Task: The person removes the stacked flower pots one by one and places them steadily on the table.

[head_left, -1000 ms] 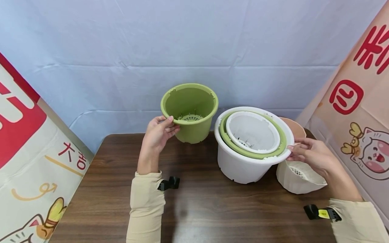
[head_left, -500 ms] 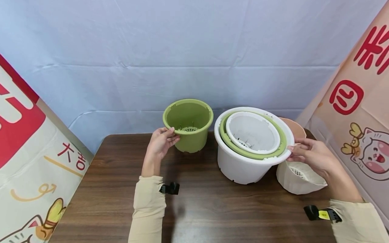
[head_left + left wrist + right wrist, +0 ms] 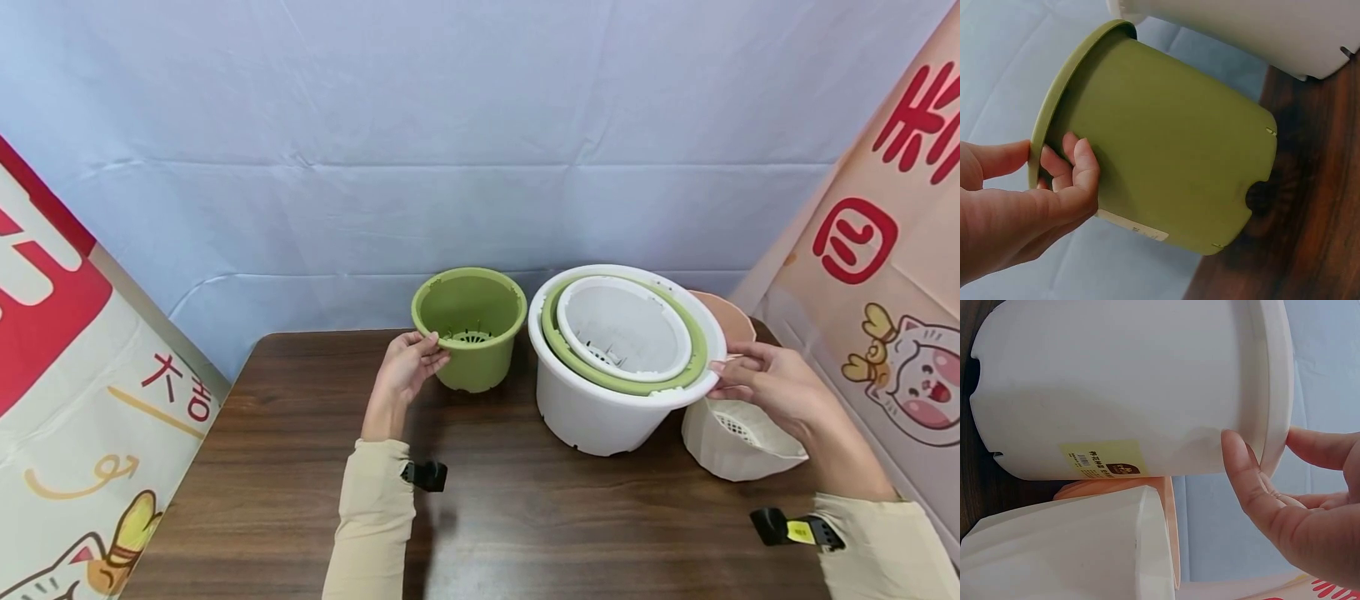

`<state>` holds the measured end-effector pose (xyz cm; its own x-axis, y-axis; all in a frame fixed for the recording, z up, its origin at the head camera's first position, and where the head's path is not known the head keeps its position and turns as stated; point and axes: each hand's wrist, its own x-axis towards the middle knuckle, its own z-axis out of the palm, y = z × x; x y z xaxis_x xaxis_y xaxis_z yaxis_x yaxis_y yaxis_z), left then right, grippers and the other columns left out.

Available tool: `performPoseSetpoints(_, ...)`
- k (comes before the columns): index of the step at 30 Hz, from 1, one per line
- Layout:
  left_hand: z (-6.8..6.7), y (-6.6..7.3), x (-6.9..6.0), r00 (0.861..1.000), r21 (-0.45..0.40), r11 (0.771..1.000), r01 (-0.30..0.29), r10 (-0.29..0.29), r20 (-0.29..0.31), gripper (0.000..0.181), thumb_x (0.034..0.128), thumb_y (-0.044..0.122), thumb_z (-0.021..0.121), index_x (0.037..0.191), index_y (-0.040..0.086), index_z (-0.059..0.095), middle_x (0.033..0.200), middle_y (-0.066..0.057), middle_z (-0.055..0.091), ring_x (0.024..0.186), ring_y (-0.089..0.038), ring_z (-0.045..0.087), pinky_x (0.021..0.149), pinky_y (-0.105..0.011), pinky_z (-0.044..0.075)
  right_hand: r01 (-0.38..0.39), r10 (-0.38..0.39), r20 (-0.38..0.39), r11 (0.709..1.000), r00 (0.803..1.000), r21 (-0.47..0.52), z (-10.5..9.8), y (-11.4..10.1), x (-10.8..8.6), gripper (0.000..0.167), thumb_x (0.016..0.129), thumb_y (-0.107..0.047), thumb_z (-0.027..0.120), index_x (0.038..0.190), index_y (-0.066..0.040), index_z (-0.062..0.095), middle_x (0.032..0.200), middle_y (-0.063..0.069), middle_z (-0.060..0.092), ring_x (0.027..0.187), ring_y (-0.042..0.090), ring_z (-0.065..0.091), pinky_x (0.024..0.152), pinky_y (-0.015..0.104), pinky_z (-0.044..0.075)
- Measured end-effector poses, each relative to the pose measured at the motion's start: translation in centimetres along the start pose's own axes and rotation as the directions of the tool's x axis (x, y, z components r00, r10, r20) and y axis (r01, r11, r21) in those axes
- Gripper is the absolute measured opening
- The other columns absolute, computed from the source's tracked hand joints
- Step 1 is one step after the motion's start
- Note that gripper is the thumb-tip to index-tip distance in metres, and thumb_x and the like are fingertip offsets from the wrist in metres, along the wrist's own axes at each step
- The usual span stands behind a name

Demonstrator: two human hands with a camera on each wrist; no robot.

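Note:
My left hand pinches the near-left rim of a green plastic flower pot, thumb over the rim and fingers beneath it. That pot is upright or nearly so at the back of the table; whether its base touches the wood I cannot tell. To its right stands a large white flower pot. Nested inside are a second green pot, of which mostly the rim shows, and a smaller white pot. My right hand holds the large white pot's right rim between thumb and fingers.
Behind my right hand are a cream faceted pot and a peach-coloured pot, both partly hidden. The brown wooden table ends at the back against a pale blue cloth. Printed sheets hang at both sides.
My left hand has lowered the green pot from above the table's back edge, bringing it down and slightly towards me. The right hand and the white pot stay in place.

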<state>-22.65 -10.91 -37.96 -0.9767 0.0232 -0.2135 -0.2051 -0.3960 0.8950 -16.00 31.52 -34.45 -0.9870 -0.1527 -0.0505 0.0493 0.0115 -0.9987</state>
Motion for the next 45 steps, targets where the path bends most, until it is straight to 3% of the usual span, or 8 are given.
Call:
performPoseSetpoints(12, -0.4, -1.5, 0.8, 0.999, 0.026, 0.999, 0.03, -0.031, 0.025, 0.011, 0.0939, -0.003, 0.042, 0.084, 0.001, 0.04, 0.072, -0.006, 0.055, 0.064, -0.014, 0.056, 0.071, -0.027, 0.05, 0.006, -0.006, 0.003, 1.0, 1.0, 0.01, 0.0, 0.1, 0.0, 0.037, 0.089, 0.005, 0.053, 0.113, 0.02, 0.029, 0.083, 0.006, 0.061, 0.069, 0.019, 0.064, 0.064, 0.032, 0.054)
performPoseSetpoints(20, -0.3, -2.1, 1.4, 0.998, 0.063, 0.996, 0.055, -0.058, 0.039, 0.005, 0.0945, -0.003, 0.041, 0.09, -0.003, 0.043, 0.075, -0.007, 0.055, 0.068, -0.016, 0.056, 0.077, -0.03, 0.05, 0.011, -0.012, 0.009, 0.999, 1.0, 0.03, -0.1, 0.1, 0.0, 0.025, 0.089, 0.006, 0.053, 0.106, 0.013, 0.037, 0.082, 0.007, 0.061, 0.069, 0.02, 0.065, 0.064, 0.032, 0.054)
performPoseSetpoints(30, -0.2, -2.7, 2.0, 0.998, 0.063, 0.996, 0.055, -0.057, 0.033, 0.005, 0.0948, -0.002, 0.041, 0.09, -0.002, 0.043, 0.077, -0.008, 0.054, 0.069, -0.016, 0.057, 0.081, -0.032, 0.049, 0.0, 0.0, 0.001, 1.0, 1.0, -0.003, 0.0, 0.0, 0.0, 0.035, 0.089, 0.004, 0.053, 0.112, 0.019, 0.03, 0.083, 0.006, 0.061, 0.069, 0.019, 0.064, 0.064, 0.033, 0.054)
performPoseSetpoints(34, -0.2, -2.9, 2.1, 0.998, 0.06, 0.996, 0.06, -0.062, 0.032, 0.003, 0.0941, -0.005, 0.041, 0.095, -0.005, 0.044, 0.079, -0.008, 0.054, 0.07, -0.016, 0.058, 0.084, -0.034, 0.048, 0.001, -0.001, 0.002, 1.0, 1.0, -0.012, 0.0, 0.0, -0.1, 0.032, 0.089, 0.004, 0.053, 0.111, 0.017, 0.033, 0.083, 0.006, 0.061, 0.069, 0.019, 0.064, 0.064, 0.032, 0.054)
performPoseSetpoints(45, -0.3, -2.7, 2.4, 0.998, 0.084, 0.995, 0.06, -0.062, 0.027, 0.032, 0.0914, -0.01, 0.042, 0.123, -0.014, 0.034, 0.09, -0.014, 0.054, 0.077, -0.019, 0.059, 0.091, -0.038, 0.044, -0.007, 0.007, 0.005, 1.0, 1.0, 0.005, 0.0, 0.0, -0.1, 0.037, 0.089, 0.005, 0.053, 0.113, 0.019, 0.028, 0.081, 0.004, 0.064, 0.069, 0.019, 0.065, 0.063, 0.032, 0.055)
